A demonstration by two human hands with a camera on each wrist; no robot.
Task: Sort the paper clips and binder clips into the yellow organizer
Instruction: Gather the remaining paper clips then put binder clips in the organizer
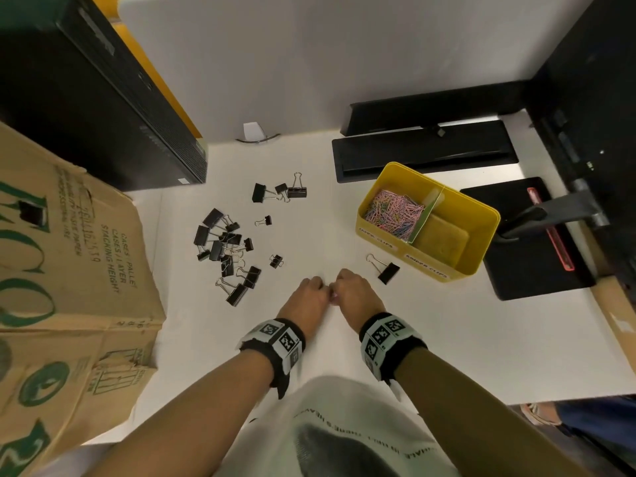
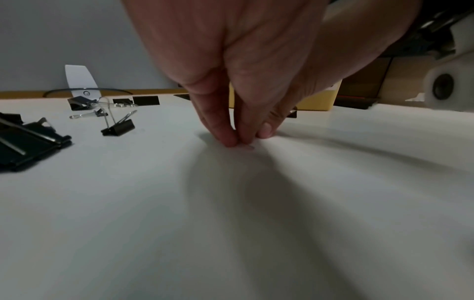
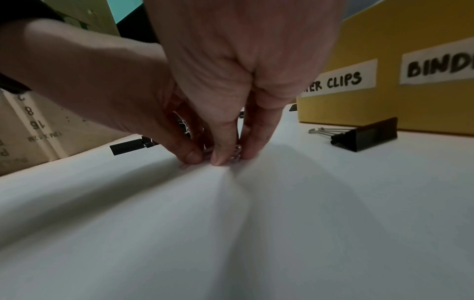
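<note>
Both hands meet fingertip to fingertip on the white table. My left hand and my right hand pinch a few small paper clips against the surface; one pink clip shows between them. The yellow organizer stands to the right, its left compartment full of coloured paper clips. One black binder clip lies in front of it. A heap of black binder clips lies to the left, with a few more farther back.
A large cardboard box lines the table's left side, with a black computer case behind it. Black trays sit behind the organizer, and a black pad with a red pen lies to its right.
</note>
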